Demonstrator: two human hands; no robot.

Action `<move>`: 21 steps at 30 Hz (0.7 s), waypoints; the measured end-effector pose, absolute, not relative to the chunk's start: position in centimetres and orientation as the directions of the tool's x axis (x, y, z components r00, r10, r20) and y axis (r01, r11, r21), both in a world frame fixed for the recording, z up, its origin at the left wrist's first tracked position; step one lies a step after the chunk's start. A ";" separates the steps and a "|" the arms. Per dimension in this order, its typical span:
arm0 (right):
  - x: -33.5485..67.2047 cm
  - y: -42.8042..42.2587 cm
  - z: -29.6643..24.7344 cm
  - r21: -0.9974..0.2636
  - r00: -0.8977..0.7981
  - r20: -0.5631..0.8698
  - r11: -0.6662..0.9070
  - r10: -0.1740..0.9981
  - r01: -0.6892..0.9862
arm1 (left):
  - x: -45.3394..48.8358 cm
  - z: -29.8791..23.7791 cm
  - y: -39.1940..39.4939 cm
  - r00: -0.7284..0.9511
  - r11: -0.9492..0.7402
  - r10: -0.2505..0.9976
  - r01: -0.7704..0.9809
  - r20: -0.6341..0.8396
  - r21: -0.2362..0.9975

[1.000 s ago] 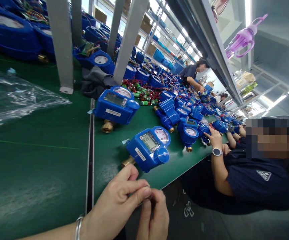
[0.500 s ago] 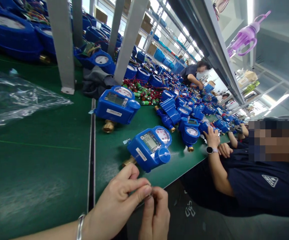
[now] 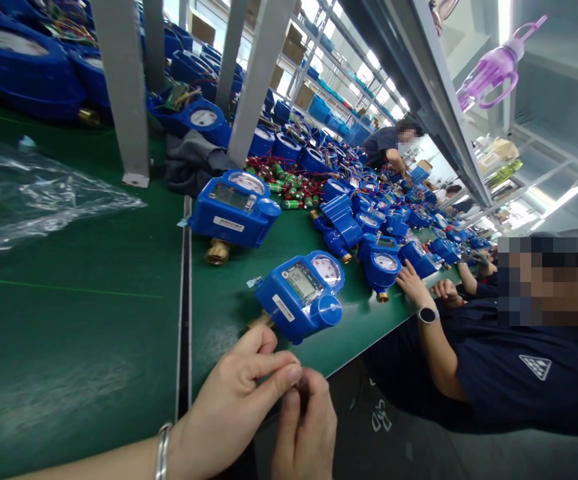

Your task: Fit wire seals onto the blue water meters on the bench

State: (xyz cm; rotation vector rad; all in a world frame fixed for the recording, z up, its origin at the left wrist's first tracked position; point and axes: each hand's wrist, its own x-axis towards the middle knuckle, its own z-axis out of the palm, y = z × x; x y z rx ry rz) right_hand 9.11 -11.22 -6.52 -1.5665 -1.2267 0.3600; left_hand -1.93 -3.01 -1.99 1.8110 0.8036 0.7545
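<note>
Left hand [image 3: 239, 400]: thumb and index finger pressed together at the tips, other fingers curled; tips meet those of the right hand
Right hand [image 3: 309, 423]: thumb and index finger bent in against the left fingertips
Pinch: something small and dark seems to sit between the tips; mostly hidden, cannot tell what
Bracelet [image 3: 162, 453]: silver, on the left wrist, behind the fingers
Near meter [image 3: 281, 313]: blue, on the bench [image 3: 79, 373], just beyond the fingertips; not gripped by either hand
Screen [image 3: 301, 283]: lit with dark figures, facing up, beside a round dial [image 3: 327, 268]
Brass end [image 3: 261, 320]: on the near meter, just past the left knuckles, partly covered by them; contact cannot be told
Second meter [image 3: 233, 217]: farther beyond the fingers and to their left, apart from the near meter; brass end toward the hands
Seam [image 3: 185, 320]: dark strip in the bench, left of the fingertips
Clear bag [image 3: 43, 193]: flat, well left of the fingers and farther off
Cloth [image 3: 196, 163]: dark, bunched behind the second meter, far from the fingers
Batteries [image 3: 289, 190]: green, heaped with red wires, well beyond the fingers
Co-worker's hand [image 3: 413, 285]: well right of the fingers and farther off, near more blue meters; watch [image 3: 427, 315] on that wrist
</note>
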 end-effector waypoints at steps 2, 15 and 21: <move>9.2 -11.3 -6.8 -0.766 0.379 0.455 0.137 0.806 0.628 | -1.9 -2.1 -3.1 0.589 -0.294 0.797 0.186 0.133 0.937; 9.2 -10.9 -7.0 -0.806 0.383 0.423 0.148 0.821 0.573 | -1.8 -2.5 -2.6 0.582 -0.271 0.801 0.147 0.138 0.951; 9.5 -9.6 -6.2 -0.934 0.220 -0.199 -0.116 0.955 -0.339 | -1.7 -2.3 -2.5 0.609 -0.300 0.780 0.161 0.145 0.940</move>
